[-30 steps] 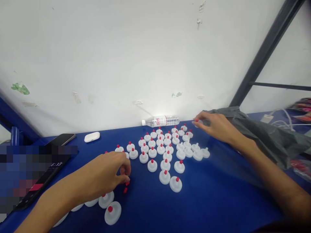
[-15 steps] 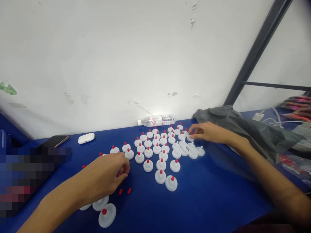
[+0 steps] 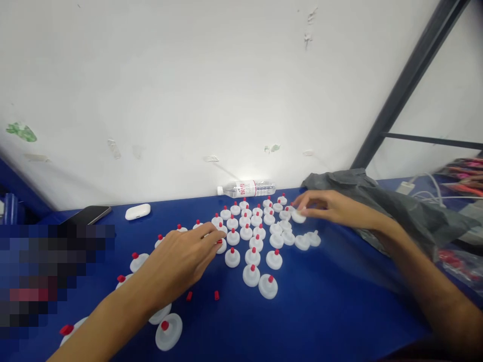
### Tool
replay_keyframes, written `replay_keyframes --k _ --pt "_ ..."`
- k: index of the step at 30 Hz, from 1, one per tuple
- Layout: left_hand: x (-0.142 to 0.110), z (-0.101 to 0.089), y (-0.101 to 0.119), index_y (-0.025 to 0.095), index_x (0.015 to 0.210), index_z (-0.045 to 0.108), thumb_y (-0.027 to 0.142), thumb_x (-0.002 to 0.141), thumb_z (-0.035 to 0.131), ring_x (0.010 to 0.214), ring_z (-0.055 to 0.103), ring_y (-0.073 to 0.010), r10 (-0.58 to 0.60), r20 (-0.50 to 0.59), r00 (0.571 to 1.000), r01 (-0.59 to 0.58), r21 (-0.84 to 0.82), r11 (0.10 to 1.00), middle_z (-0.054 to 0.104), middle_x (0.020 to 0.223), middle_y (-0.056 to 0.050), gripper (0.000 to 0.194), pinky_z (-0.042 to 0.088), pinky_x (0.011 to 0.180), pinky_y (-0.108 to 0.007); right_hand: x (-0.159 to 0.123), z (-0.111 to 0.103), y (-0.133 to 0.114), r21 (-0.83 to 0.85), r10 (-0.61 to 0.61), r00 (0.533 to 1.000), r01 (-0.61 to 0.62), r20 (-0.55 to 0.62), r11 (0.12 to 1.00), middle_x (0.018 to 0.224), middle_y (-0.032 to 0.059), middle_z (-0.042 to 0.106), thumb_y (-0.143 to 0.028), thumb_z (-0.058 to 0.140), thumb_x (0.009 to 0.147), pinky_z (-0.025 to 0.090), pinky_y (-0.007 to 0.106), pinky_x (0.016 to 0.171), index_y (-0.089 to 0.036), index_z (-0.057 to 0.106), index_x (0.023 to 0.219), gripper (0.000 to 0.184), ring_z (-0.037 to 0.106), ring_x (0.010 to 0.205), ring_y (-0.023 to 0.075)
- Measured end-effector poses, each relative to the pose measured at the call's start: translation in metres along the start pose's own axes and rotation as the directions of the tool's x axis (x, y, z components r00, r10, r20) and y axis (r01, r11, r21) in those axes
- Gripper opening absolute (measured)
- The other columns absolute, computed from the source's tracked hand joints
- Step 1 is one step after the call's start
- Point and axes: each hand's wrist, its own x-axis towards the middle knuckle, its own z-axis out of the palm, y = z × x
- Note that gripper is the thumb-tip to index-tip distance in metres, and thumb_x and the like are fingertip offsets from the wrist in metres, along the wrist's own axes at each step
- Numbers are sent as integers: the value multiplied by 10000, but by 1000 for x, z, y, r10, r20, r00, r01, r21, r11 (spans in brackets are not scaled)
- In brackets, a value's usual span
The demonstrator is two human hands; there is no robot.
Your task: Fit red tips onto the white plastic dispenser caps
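My left hand (image 3: pixel 192 249) is closed in a pinch, with a small red cap (image 3: pixel 219 242) at its fingertips. Its fingers hover over the left side of a group of white discs (image 3: pixel 233 258), several of which have red caps on their short central stems. At the back right, my right hand (image 3: pixel 319 207) grips a white disc (image 3: pixel 298 216) by its edge, tilted; its stem is hidden by the fingers. Uncapped discs (image 3: pixel 302 242) lie just below that hand. Two loose red caps (image 3: pixel 216 295) lie in front of my left hand.
A clear water bottle (image 3: pixel 247 188) lies along the wall behind the discs. A white earbud case (image 3: pixel 138 211) and a phone (image 3: pixel 88 216) are at the back left. A grey plastic bag (image 3: pixel 343 183) lies beyond my right hand. More capped discs (image 3: pixel 168 332) surround my left forearm.
My left hand has moved right and slightly up, from near the loose caps to the discs. An uncapped disc below my right hand has left its place. One loose red cap lies farther right.
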Motion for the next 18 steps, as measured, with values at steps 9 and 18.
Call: replay_keyframes --k 9,18 --pt "-1 -1 15 245 1222 563 43 1004 414 736 766 -178 138 -171 976 -126 74 989 789 1060 -6 332 432 460 -307 1 67 -52 -186 -435 876 401 -208 897 1073 62 765 -461 614 1035 602 348 784 -239 676 1161 263 726 889 201" --pt "-6 5 32 287 1326 539 58 1013 400 700 754 -152 182 -200 963 -192 -31 981 780 1075 9 412 446 434 -334 -9 108 -78 -339 -658 729 581 -186 740 909 17 735 -579 562 1031 597 326 741 -236 562 1081 347 726 782 187"
